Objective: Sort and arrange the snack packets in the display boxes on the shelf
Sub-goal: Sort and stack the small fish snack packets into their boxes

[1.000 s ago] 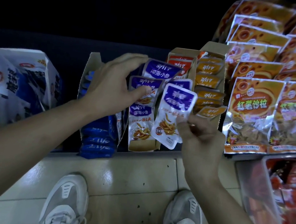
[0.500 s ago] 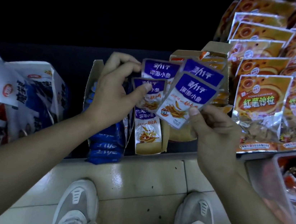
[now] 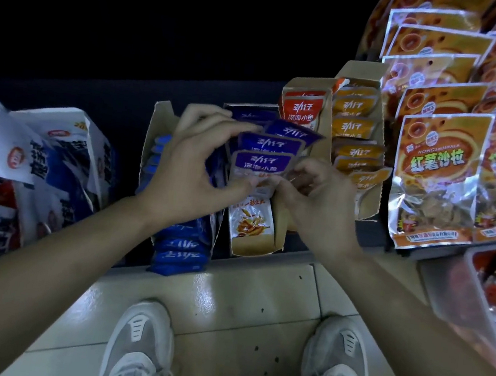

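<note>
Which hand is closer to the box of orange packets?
Right. The right hand sits just left of the orange packets; the left hand is farther left, beyond the purple packets.

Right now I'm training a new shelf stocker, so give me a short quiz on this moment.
1. True or false: the left hand and the right hand both hold the fanned purple packets.
2. Which packets fill the box just right of the red packets? A green packets; B orange packets; C black packets.
3. Fill in: the blue packets stand in the box to the ___ of the purple packets.
Key: 1 true; 2 B; 3 left.
</note>
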### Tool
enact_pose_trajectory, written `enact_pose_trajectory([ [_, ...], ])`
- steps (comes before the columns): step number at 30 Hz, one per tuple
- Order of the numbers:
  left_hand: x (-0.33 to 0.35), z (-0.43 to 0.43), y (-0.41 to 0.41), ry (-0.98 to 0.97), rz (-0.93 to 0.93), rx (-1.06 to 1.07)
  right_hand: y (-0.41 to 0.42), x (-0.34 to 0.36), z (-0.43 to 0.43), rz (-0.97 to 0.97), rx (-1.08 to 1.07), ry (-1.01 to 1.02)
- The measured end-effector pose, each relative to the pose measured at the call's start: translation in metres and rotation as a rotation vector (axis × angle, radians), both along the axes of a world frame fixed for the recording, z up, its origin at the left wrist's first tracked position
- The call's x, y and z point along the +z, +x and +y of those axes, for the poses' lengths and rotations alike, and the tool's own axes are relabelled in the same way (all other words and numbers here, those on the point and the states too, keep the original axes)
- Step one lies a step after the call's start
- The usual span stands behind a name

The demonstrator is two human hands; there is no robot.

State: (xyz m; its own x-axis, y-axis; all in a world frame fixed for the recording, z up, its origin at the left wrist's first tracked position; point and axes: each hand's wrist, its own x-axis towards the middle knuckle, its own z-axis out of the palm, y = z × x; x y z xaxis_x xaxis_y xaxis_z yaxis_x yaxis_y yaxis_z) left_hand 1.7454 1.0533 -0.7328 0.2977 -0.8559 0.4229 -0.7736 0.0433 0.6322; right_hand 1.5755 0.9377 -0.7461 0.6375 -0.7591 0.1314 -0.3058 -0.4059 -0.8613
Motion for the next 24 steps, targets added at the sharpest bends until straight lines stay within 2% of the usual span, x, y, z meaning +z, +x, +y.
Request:
enact_pose_trajectory([
  [3, 0.000, -0.005, -0.002, -0.006, -0.054, 0.047, 0.000, 0.004, 0.002, -0.038, -0.020, 0.023],
  [9, 0.003, -0.003, -0.003, 0.020, 0.064, 0.102, 0.002, 0.010, -0.008, -0.106, 0.019, 0.057],
  [11, 0.003, 0.000, -0.001, 0.019, 0.066, 0.089, 0.003, 0.009, -0.012, -0.081, 0.069, 0.054],
  [14, 0.003, 0.007, 0.004, 0.024, 0.103, 0.063, 0.004, 0.007, -0.016, -0.017, 0.170, -0.057],
  [16, 0.003, 0.011, 0.006, 0.021, 0.129, 0.049, 0.006, 0.007, -0.016, 0.018, 0.241, -0.036],
  [21, 0.003, 0.013, 0.002, -0.056, 0.006, 0.053, 0.011, 0.009, -0.010, 0.109, 0.280, -0.089],
  [24, 0.002, 0.012, -0.003, -0.071, -0.058, 0.059, 0.011, 0.008, -0.011, 0.102, 0.256, -0.049],
])
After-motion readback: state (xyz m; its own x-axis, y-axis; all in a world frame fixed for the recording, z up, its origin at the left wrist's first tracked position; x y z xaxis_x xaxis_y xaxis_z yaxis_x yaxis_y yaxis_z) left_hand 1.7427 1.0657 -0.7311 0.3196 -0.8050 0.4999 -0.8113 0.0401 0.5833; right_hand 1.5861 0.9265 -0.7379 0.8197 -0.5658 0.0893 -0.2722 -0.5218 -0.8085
